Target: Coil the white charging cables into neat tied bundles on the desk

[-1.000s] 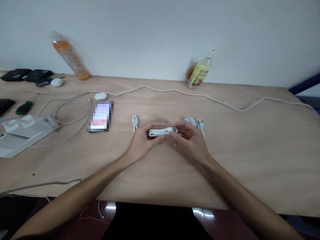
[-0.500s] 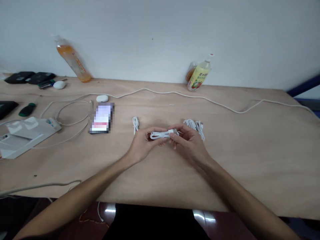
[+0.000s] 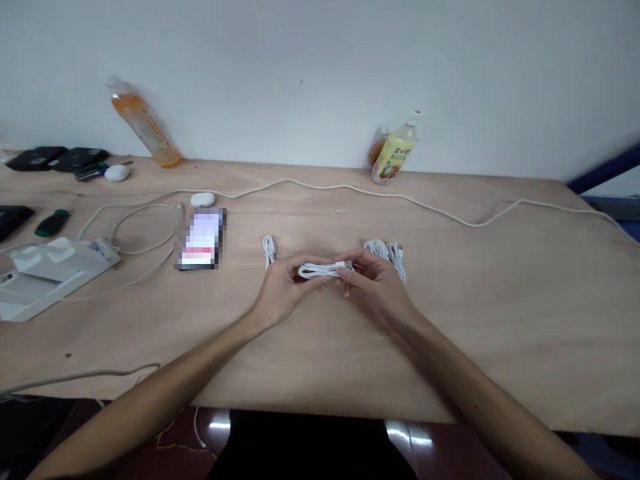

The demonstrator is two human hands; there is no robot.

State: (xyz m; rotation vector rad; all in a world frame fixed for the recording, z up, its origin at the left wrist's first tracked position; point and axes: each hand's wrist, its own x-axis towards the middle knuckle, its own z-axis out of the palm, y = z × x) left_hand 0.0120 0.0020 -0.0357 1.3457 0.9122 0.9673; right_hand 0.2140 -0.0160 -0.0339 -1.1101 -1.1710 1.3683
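Note:
Between my two hands is a white USB cable (image 3: pixel 319 270), coiled into a flat bundle and held above the table. My left hand (image 3: pixel 287 283) is closed on the bundle's left end, thumb below and fingers above. The right end, by the USB plug, is pinched in my right hand (image 3: pixel 373 280). Behind my left hand lies another coiled white cable (image 3: pixel 269 249), partly hidden by it. More coiled white cables (image 3: pixel 385 251) lie just beyond my right hand, partly covered by its fingers.
A phone (image 3: pixel 203 239) and a white earbud case (image 3: pixel 203 199) lie to the left, near a white box (image 3: pixel 60 273). A long white cord (image 3: pixel 350 188) crosses the wooden table (image 3: pixel 500 300). An orange bottle (image 3: pixel 147 130) and a yellow-labelled bottle (image 3: pixel 396 152) lean against the wall.
Both hands keep hold of the coiled cable in nearly the same place. The whole view has shifted slightly.

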